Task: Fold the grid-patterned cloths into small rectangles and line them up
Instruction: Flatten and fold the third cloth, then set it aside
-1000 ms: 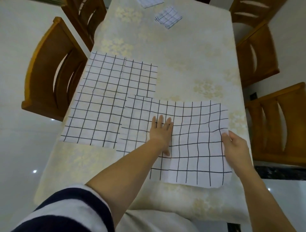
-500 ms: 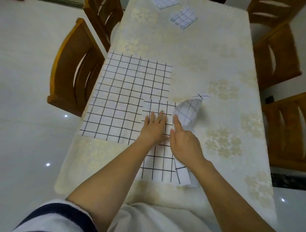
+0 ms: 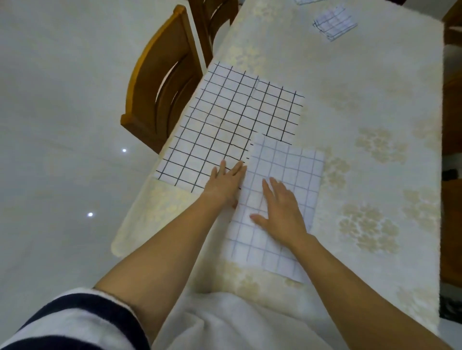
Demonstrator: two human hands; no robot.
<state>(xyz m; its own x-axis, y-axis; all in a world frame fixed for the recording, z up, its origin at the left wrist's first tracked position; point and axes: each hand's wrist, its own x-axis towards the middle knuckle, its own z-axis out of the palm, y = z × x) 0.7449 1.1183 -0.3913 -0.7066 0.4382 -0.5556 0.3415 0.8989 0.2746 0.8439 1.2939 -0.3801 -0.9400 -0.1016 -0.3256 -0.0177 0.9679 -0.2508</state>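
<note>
A white cloth with a faint grid (image 3: 287, 172) lies folded in half in front of me, its paler back side up. My right hand (image 3: 281, 207) rests flat on it, fingers spread. My left hand (image 3: 226, 182) lies flat at its left edge, partly on the spread cloth beside it. That second cloth (image 3: 230, 122), with bold black grid lines, lies open and flat to the left, its near right corner tucked under the folded one. A small folded grid cloth (image 3: 333, 22) sits at the far end of the table, and the corner of another (image 3: 303, 1) shows at the top edge.
The table (image 3: 362, 105) wears a cream floral tablecloth. A wooden chair (image 3: 160, 82) stands at the left side, another behind it, and more chairs line the right edge. A pale glossy floor lies to the left.
My right hand carried the cloth's right edge over to the left and laid it down, folding the cloth in half. Both hands now press it flat. The view shifted right.
</note>
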